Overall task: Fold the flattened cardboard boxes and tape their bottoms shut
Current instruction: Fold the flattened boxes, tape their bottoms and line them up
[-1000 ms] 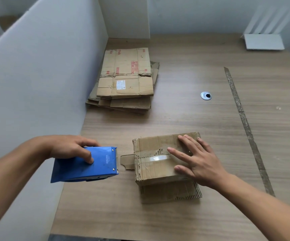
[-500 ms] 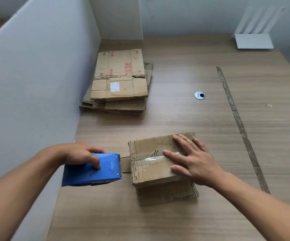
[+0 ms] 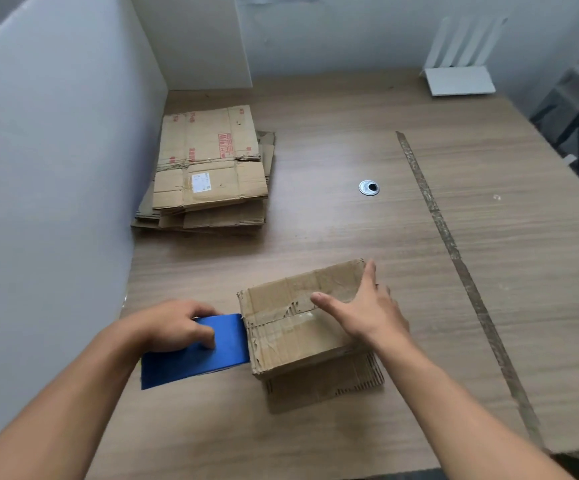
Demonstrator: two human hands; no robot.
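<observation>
A folded cardboard box [image 3: 291,327] stands upside down near the table's front, a strip of clear tape along its bottom seam. My left hand [image 3: 177,325] grips a blue tape dispenser [image 3: 198,355], whose front end touches the box's left side. My right hand [image 3: 361,313] lies over the right half of the box bottom with its fingers straight and spread, the fingertips reaching past the far right edge. A stack of flattened cardboard boxes [image 3: 212,171] lies further back by the left partition.
A white partition wall [image 3: 56,168] runs along the left side of the wooden table [image 3: 489,289]. A metal cable grommet [image 3: 369,187] sits mid-table, a worn tape line [image 3: 454,258] runs diagonally on the right, and a white stand [image 3: 458,81] sits at the back right.
My left hand has carried the blue dispenser rightward until it touches the box's left side. My right hand has slid toward the box's right edge.
</observation>
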